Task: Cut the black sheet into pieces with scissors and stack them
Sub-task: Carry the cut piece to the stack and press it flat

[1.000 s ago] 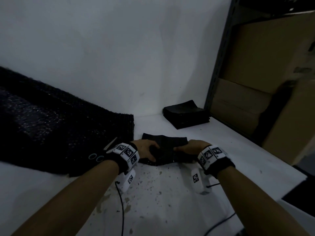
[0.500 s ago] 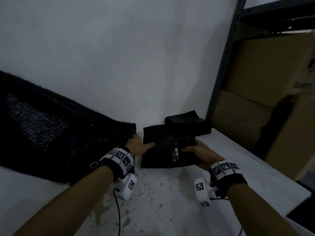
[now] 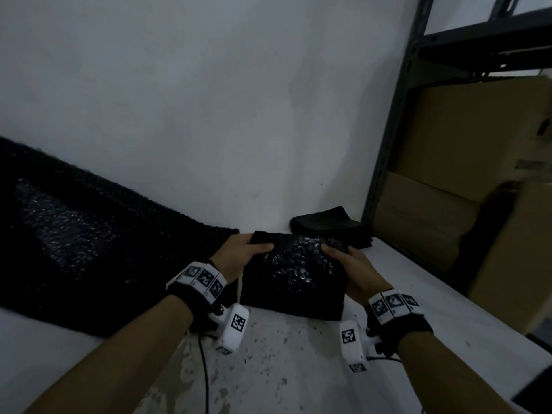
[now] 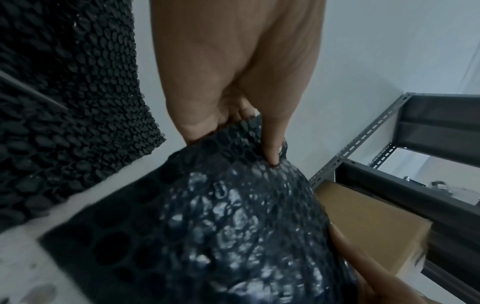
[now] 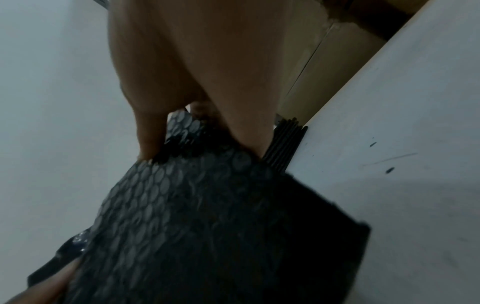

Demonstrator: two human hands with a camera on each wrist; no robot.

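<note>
Both hands have lifted the cut piece [image 3: 291,276] off the table [image 3: 448,312] and carried it toward the stack [image 3: 328,227] at one o'clock. Left hand [image 3: 239,258] and right hand [image 3: 351,268] pinch its far corners. Stacking looks imminent; the sheet [image 3: 89,249] lies at nine o'clock.

no readable text, only coded wrist markers [image 3: 205,277]
</note>
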